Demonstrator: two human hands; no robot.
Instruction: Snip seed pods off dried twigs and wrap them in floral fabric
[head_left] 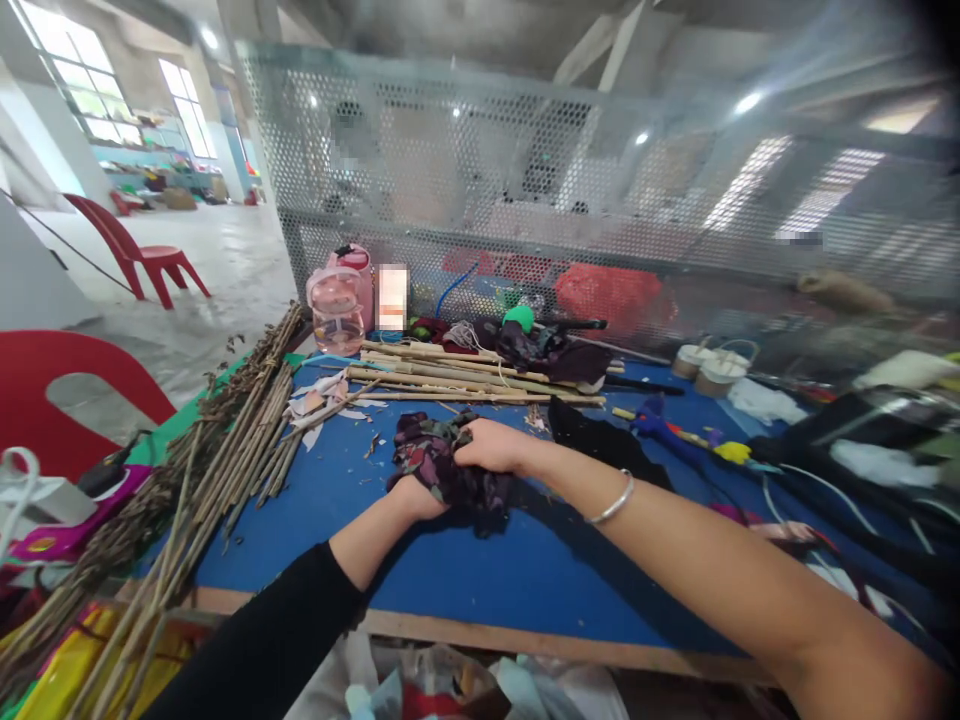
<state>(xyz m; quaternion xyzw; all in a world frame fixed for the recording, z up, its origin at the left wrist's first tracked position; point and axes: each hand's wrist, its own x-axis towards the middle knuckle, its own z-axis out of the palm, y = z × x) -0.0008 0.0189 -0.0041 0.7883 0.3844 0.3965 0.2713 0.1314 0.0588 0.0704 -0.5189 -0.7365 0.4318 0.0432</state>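
Note:
A bunched piece of dark floral cloth (pixel 427 447) is gathered between my two hands over the blue tabletop (pixel 480 590). My right hand (pixel 491 445), with a silver bangle on its forearm, grips the cloth from above with curled fingers. Much of my left hand (pixel 420 498) is covered by the cloth; its wrist shows below, and its fingers are hidden. Just behind the cloth lies a row of pale bamboo sticks (pixel 480 375). A black piece of fabric (pixel 600 440) rests to the right of my right hand.
Bundled dry stalks (pixel 240 440) line the table's left side. A pink-tinted jug (pixel 337 310) stands at the back before a perforated metal screen (pixel 465 160). Small pots (pixel 724 370) and blue cloth strips (pixel 675 435) lie to the right. A red chair (pixel 75 390) is at left.

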